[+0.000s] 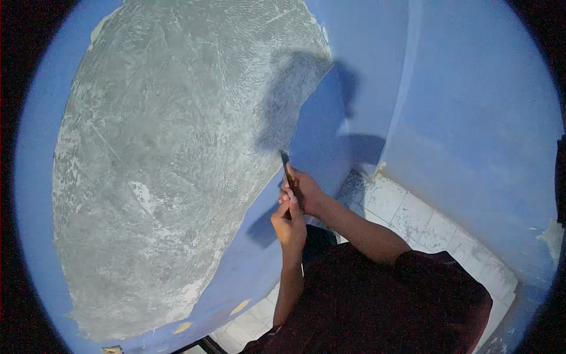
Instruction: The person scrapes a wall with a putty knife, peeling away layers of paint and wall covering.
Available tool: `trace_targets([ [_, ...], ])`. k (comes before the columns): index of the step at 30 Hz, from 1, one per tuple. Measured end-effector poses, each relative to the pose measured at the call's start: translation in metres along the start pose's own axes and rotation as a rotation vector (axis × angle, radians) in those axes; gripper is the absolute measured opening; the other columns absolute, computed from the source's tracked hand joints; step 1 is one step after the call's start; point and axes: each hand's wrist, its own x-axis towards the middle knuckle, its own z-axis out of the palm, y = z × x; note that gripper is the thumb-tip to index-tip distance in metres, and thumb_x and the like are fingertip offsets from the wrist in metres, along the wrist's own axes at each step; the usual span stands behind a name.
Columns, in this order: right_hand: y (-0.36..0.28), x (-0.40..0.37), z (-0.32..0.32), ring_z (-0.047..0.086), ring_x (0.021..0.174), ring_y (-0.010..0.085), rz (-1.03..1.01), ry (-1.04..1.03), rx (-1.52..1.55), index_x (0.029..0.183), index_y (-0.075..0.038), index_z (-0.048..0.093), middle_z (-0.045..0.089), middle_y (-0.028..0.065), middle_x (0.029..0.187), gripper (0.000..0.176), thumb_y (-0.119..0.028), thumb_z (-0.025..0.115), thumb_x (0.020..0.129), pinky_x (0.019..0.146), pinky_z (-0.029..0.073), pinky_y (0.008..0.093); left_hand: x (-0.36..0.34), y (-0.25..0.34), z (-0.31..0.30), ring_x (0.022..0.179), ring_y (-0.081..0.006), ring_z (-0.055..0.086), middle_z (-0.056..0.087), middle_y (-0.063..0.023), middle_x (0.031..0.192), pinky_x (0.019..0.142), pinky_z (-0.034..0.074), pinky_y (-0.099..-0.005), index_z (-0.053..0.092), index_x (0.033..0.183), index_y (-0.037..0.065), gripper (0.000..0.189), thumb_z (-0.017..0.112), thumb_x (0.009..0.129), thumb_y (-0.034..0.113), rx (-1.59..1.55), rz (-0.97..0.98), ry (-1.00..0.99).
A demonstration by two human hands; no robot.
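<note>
My right hand [305, 192] is closed around a slim dark hand tool [287, 166], its narrow tip pointing up at the wall. Just below, my left hand [289, 227] grips the lower part of the same tool, thumb along it and fingers bent. The two hands meet at the handle, so much of it is hidden. In this view the tip overlaps the right edge of a large rough grey patch [159, 135], where bare plaster shows with whitish streaks. Around the patch lies blue paint [321, 127].
To the right, the blue wall turns a corner into another blue wall [477, 112]. White floor tiles [421, 221], stained in places, run along its foot. Dark shadows fall over the patch and corner. Small chipped spots [240, 307] mark the lower blue wall.
</note>
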Motion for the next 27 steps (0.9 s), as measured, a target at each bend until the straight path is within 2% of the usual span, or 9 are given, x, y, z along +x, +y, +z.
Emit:
trace_targets([
  [2,-0.003,0.003,-0.005,0.049,0.054,0.0210,-0.024,-0.014,-0.011,0.066,-0.008,0.050,0.044,0.0046,0.052,0.052,-0.049,0.044,0.096,0.066,0.046,0.0392,0.002,-0.003,0.000,0.075,-0.0103,0.049,0.056,-0.0035,0.074,0.070,0.043,-0.0261,0.062,0.090,-0.008,0.025,0.051,0.097,0.014,0.001,-0.071,-0.040],
  [4,-0.001,0.005,-0.008,0.049,0.054,0.0210,-0.047,-0.022,-0.018,0.067,-0.008,0.050,0.044,0.0047,0.052,0.052,-0.050,0.044,0.096,0.066,0.046,0.0394,-0.002,-0.012,0.004,0.074,-0.0097,0.047,0.055,-0.0026,0.073,0.069,0.042,-0.0258,0.061,0.087,-0.008,0.027,0.052,0.097,0.015,0.104,0.137,0.012],
  [7,0.000,0.004,-0.006,0.049,0.054,0.0208,-0.034,-0.040,-0.057,0.066,-0.008,0.050,0.044,0.0048,0.052,0.052,-0.050,0.043,0.096,0.066,0.047,0.0391,-0.004,-0.013,0.000,0.068,-0.0081,0.046,0.053,0.0013,0.067,0.064,0.038,-0.0246,0.060,0.076,-0.006,0.033,0.053,0.098,0.019,0.036,0.072,0.037],
  [9,-0.002,0.004,-0.003,0.049,0.054,0.0208,-0.029,0.043,-0.034,0.066,-0.009,0.049,0.044,0.0046,0.052,0.052,-0.051,0.042,0.097,0.065,0.047,0.0384,0.002,-0.007,0.004,0.068,-0.0083,0.046,0.054,0.0009,0.068,0.065,0.039,-0.0248,0.060,0.076,-0.006,0.034,0.053,0.097,0.020,0.019,0.065,0.031],
  [14,0.005,-0.001,-0.005,0.048,0.055,0.0198,-0.049,0.024,-0.085,0.067,-0.009,0.048,0.043,0.0036,0.052,0.052,-0.051,0.042,0.097,0.064,0.046,0.0375,-0.007,-0.005,0.006,0.070,-0.0084,0.048,0.056,-0.0003,0.069,0.067,0.040,-0.0242,0.060,0.076,-0.006,0.035,0.053,0.097,0.022,0.081,0.089,0.077],
  [20,-0.005,0.001,-0.001,0.048,0.057,0.0189,-0.055,0.011,-0.049,0.069,-0.009,0.047,0.040,0.0027,0.052,0.050,-0.050,0.041,0.097,0.064,0.046,0.0377,0.000,0.013,0.006,0.072,-0.0094,0.047,0.056,-0.0010,0.070,0.069,0.042,-0.0261,0.059,0.078,-0.007,0.035,0.054,0.097,0.022,0.067,0.026,0.022],
  [22,-0.005,-0.003,0.001,0.048,0.057,0.0191,-0.064,0.032,-0.064,0.070,-0.009,0.047,0.040,0.0027,0.053,0.050,-0.050,0.041,0.098,0.064,0.046,0.0378,-0.003,0.009,0.007,0.066,-0.0093,0.046,0.052,-0.0014,0.067,0.061,0.041,-0.0263,0.059,0.082,-0.008,0.031,0.052,0.098,0.018,0.155,0.130,0.028],
  [24,-0.002,-0.006,0.007,0.048,0.057,0.0197,0.001,0.002,-0.004,0.070,-0.009,0.047,0.041,0.0031,0.053,0.050,-0.049,0.040,0.098,0.064,0.046,0.0378,-0.007,0.008,0.006,0.066,-0.0092,0.046,0.053,-0.0013,0.068,0.060,0.041,-0.0262,0.059,0.082,-0.007,0.030,0.052,0.098,0.018,0.094,0.144,0.048],
  [27,-0.007,-0.004,0.007,0.049,0.057,0.0200,-0.051,0.020,-0.054,0.070,-0.009,0.048,0.042,0.0037,0.053,0.049,-0.048,0.039,0.099,0.066,0.047,0.0383,-0.001,0.007,0.008,0.066,-0.0090,0.046,0.053,-0.0011,0.068,0.060,0.040,-0.0261,0.059,0.083,-0.007,0.029,0.051,0.098,0.017,0.042,0.103,0.049],
])
